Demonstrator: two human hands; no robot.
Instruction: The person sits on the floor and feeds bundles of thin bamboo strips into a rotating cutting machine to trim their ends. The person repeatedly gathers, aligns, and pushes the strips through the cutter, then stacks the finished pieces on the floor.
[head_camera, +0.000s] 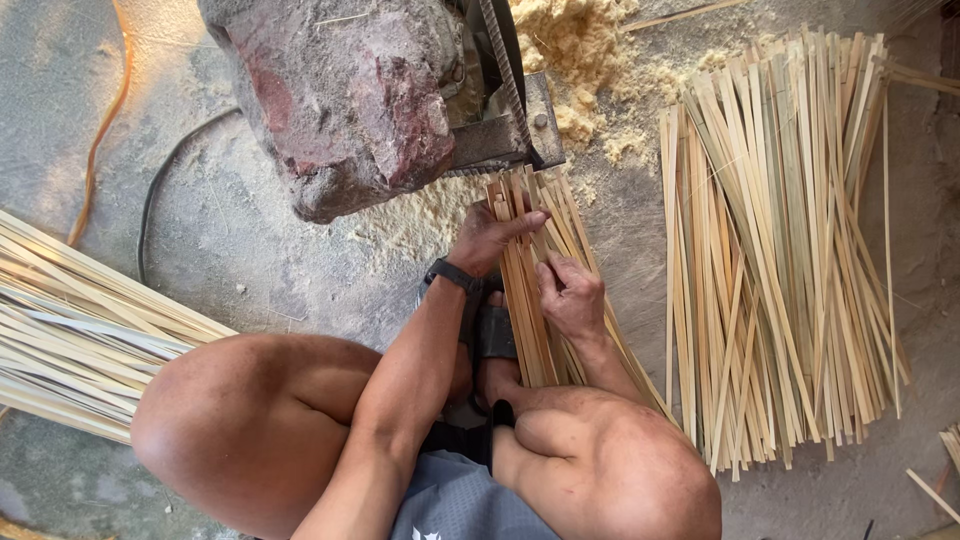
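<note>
Bamboo strips (525, 290) in a small bundle lie straight ahead of us, their far ends right up against the metal base of the machine (500, 120), and that machine is our landmark. It is the biggest thing in view, wrapped in a reddish-grey cover (350, 100). To its right, well apart, a wide pile of cut strips (780, 250) is spread on the concrete floor (230, 230). To its left, another long sheaf (80, 330) runs off the edge. Pale sawdust (580, 60) is heaped just beside it. Below it, our left hand (490, 238) lies flat and open, fingers pressed on top of the bundle. Our right hand (568, 295) is curled, fingers pinching some of the same strips. Smallest: a black wristband (452, 275) on our left wrist.
</note>
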